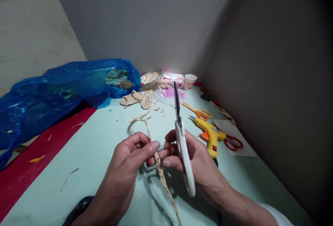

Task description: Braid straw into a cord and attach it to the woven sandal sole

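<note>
A pale braided straw cord [161,174] runs up from the bottom edge, passes through my left hand [130,155] and curls into a loose loop beyond it. The thumb and fingers of this hand pinch the braid. White-handled scissors [186,156] hang on my right hand [199,156], their dark blades pointing away and looking closed. The right fingertips are close beside the braid; whether they touch it I cannot tell. Past the loop lie two small woven straw soles [147,99], one with a strap across it like a slipper [131,98].
To the right lie a yellow glue gun [212,135], orange scissors [199,111] and red-handled scissors [233,143] on white paper [244,149]. A blue plastic bag [57,87] of dried husks fills the left. A woven basket [152,78] and paper cup [189,81] stand near the wall.
</note>
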Motion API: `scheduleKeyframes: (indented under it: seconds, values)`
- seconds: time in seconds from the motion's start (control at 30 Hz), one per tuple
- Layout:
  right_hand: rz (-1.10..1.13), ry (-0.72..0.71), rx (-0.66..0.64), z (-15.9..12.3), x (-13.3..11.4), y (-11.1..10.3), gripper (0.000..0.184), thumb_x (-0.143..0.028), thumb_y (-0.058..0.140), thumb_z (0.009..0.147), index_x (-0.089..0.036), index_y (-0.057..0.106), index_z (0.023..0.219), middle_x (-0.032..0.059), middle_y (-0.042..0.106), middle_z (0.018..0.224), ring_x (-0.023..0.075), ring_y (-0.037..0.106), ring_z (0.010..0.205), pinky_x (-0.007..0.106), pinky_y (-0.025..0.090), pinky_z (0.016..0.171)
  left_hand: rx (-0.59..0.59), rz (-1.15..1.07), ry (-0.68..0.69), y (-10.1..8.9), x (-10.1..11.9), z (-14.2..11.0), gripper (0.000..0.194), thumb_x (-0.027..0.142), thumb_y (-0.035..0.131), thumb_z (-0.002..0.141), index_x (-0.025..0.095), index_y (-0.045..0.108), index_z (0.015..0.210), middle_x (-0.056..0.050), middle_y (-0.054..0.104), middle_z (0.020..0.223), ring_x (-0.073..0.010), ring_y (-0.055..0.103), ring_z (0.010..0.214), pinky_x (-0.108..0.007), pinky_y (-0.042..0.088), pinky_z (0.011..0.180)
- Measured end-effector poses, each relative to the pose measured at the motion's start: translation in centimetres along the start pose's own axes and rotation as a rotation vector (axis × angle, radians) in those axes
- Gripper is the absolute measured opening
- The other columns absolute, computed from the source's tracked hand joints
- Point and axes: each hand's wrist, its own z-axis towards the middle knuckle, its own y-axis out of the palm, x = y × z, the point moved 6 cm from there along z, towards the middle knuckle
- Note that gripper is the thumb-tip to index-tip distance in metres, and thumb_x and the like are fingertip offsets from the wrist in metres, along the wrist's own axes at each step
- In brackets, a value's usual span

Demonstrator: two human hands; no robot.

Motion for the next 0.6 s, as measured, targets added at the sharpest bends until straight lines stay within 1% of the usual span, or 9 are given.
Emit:
scheduleKeyframes:
  seconds: [0.13,0.2,0.27,0.37,0.43,0.53,0.6]
  values:
    - [-0.056,-0.082,0.098,-0.3,-0.4,-0.1,0.044,-0.027,0.086,0.062,-0.021,0.052,0.088,-0.0042,0.059,0.072,0.0132,0.062,0.069,0.022,0.049,0.06,0.051,0.086,0.035,0.4,-0.1,0.1,0.027,0.031,0.073,0.075,0.018,0.053,0.063,0.003,0.054,0.054,-0.0104,0.05,0.055,-0.021,0.038,0.056]
    - [-0.134,-0.144,0.137,-0.4,-0.6,-0.4,0.041,-0.028,0.084,0.064,-0.021,0.053,0.089,-0.0038,0.057,0.075,0.0123,0.058,0.069,0.023,0.047,0.06,0.07,0.147,0.07,0.5,0.0,0.2,0.026,0.029,0.074,0.074,0.018,0.053,0.062,0.004,0.054,0.052,-0.0099,0.049,0.052,-0.02,0.036,0.053]
    - [-0.225,-0.181,0.144,-0.5,-0.5,-0.7,0.039,-0.029,0.083,0.067,-0.02,0.054,0.09,-0.0028,0.056,0.078,0.0121,0.054,0.069,0.023,0.046,0.061,0.064,0.196,0.072,0.6,-0.2,0.4,0.025,0.028,0.074,0.074,0.018,0.053,0.063,0.004,0.053,0.049,-0.0094,0.047,0.05,-0.02,0.035,0.052]
    - [-0.26,-0.147,0.119,-0.3,-0.2,-0.9,0.038,-0.031,0.081,0.068,-0.02,0.053,0.09,-0.0033,0.054,0.076,0.0116,0.051,0.067,0.023,0.045,0.061,-0.012,0.185,0.015,1.0,-1.0,0.6,0.023,0.031,0.069,0.079,0.018,0.053,0.068,0.003,0.053,0.05,-0.01,0.046,0.05,-0.021,0.036,0.051]
    - [-0.216,-0.1,0.104,-0.1,0.1,-1.0,0.039,-0.033,0.081,0.067,-0.02,0.052,0.089,-0.0048,0.051,0.072,0.0109,0.05,0.063,0.023,0.045,0.059,-0.074,0.131,-0.019,1.4,-1.4,0.7,0.021,0.033,0.064,0.082,0.018,0.054,0.072,0.001,0.057,0.06,-0.0111,0.048,0.055,-0.023,0.039,0.054]
    - [-0.161,-0.087,0.127,0.2,-0.2,-1.3,0.042,-0.035,0.082,0.065,-0.02,0.05,0.088,-0.0054,0.049,0.07,0.0104,0.049,0.061,0.022,0.044,0.055,-0.151,0.064,-0.042,2.0,-1.6,0.6,0.017,0.032,0.059,0.086,0.016,0.058,0.08,-0.003,0.06,0.078,-0.013,0.052,0.065,-0.025,0.045,0.061]
    - [-0.158,-0.1,0.153,0.3,-0.4,-1.5,0.041,-0.034,0.082,0.066,-0.02,0.049,0.086,-0.0049,0.05,0.072,0.0099,0.048,0.061,0.021,0.043,0.055,-0.172,0.041,-0.046,2.2,-1.5,0.5,0.014,0.03,0.059,0.086,0.016,0.059,0.081,-0.003,0.06,0.08,-0.0131,0.052,0.067,-0.025,0.045,0.063]
